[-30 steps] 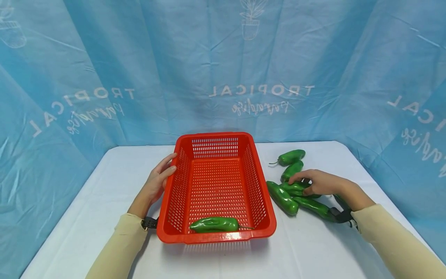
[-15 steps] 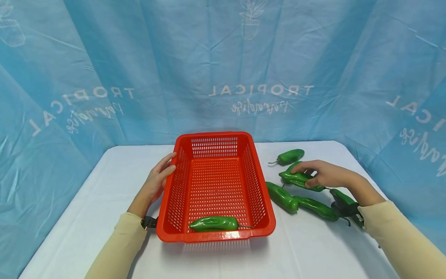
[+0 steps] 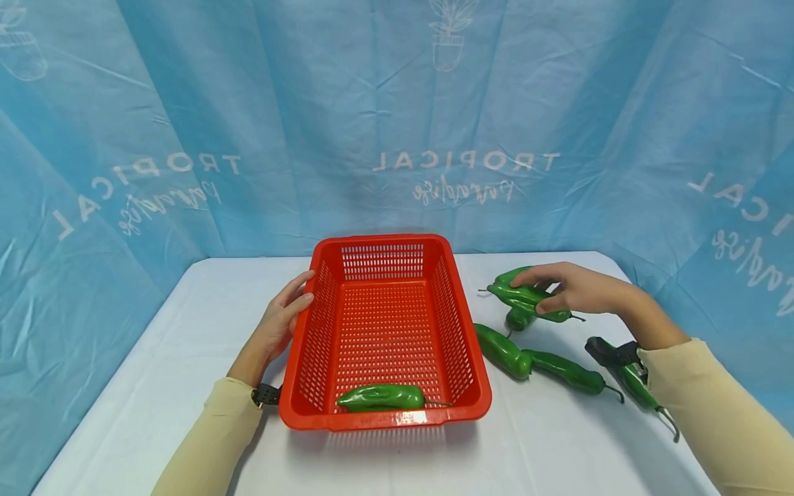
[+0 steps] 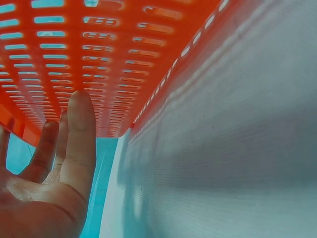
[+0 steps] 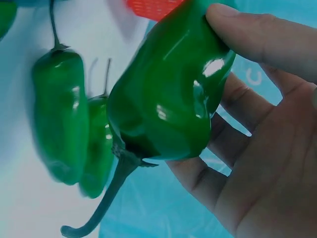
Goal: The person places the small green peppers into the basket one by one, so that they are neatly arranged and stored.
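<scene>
My right hand [image 3: 579,288] pinches a long green pepper [image 3: 524,297] between thumb and fingers, above other peppers on the table's right side. In the right wrist view this glossy pepper [image 5: 161,94] fills the middle, its curved stem pointing down-left. Behind the held one a green pepper [image 3: 510,277] partly shows, and another green pepper [image 3: 520,318] peeks out below it. My left hand [image 3: 279,320] rests at the left side of a red plastic basket [image 3: 384,331], fingertips at its rim. Seen from the left wrist, those fingers [image 4: 81,124] extend along the slotted wall.
One green pepper [image 3: 381,398] lies inside the basket by its near wall. To the basket's right are a pepper [image 3: 502,353] close to its side, a slimmer pepper [image 3: 564,370], and a pepper [image 3: 639,387] partly under my right wrist. A blue printed curtain [image 3: 397,117] hangs behind the white table [image 3: 186,344].
My right hand has picked up the pepper from the pile and carried it up and away toward the table's back. The left hand and basket have stayed put.
</scene>
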Demonstrator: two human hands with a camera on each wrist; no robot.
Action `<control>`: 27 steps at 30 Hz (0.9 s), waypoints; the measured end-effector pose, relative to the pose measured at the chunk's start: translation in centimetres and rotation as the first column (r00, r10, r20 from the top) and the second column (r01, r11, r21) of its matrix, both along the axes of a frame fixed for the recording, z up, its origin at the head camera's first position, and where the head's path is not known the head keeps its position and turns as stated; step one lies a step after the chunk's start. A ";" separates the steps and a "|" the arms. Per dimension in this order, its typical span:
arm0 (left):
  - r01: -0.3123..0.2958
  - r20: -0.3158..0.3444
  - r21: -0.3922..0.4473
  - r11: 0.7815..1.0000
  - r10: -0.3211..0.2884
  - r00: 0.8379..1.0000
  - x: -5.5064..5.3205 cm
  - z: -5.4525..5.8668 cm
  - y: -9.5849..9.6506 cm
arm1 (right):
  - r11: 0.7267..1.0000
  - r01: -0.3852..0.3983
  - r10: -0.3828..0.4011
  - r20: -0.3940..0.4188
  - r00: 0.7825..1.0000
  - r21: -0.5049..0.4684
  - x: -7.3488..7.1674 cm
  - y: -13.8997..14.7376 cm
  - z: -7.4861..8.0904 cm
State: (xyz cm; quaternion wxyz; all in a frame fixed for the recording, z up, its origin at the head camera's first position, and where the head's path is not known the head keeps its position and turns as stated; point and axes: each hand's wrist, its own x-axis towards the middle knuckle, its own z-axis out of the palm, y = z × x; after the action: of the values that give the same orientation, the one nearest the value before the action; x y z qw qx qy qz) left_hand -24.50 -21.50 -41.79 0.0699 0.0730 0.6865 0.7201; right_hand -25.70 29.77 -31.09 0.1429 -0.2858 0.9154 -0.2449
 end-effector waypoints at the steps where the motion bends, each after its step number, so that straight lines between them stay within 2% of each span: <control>1: 0.000 -0.002 -0.001 1.000 0.000 1.000 0.0 0.0 0.0 | 1.000 -0.004 0.004 0.008 1.000 -0.006 -0.1 -0.2 0.3; 9: 0.005 0.002 0.009 1.000 -0.005 1.000 0.1 0.0 -0.1 | 0.999 -0.049 0.049 -0.004 0.999 -0.019 -0.4 -1.7 2.0; 16: -0.001 0.003 0.015 1.000 0.001 1.000 0.2 0.1 0.0 | 0.997 -0.075 0.075 0.037 0.997 -0.009 -0.8 -3.4 3.4; 23: 0.002 0.006 0.019 1.000 -0.002 1.000 0.1 0.0 0.1 | 0.993 -0.121 0.121 0.079 0.989 -0.005 -1.6 -6.2 4.6; 27: -0.011 0.010 0.019 1.000 0.010 1.000 0.1 0.0 0.1 | 0.986 -0.160 0.157 0.081 0.984 0.033 -2.0 -8.3 4.8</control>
State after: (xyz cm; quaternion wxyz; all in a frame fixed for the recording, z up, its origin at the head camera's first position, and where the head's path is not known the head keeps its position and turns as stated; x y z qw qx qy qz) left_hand -24.43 -21.35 -41.82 0.0688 0.0665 0.6795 0.7274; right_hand -27.69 21.45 -26.26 0.2034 -0.3452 0.8880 -0.2255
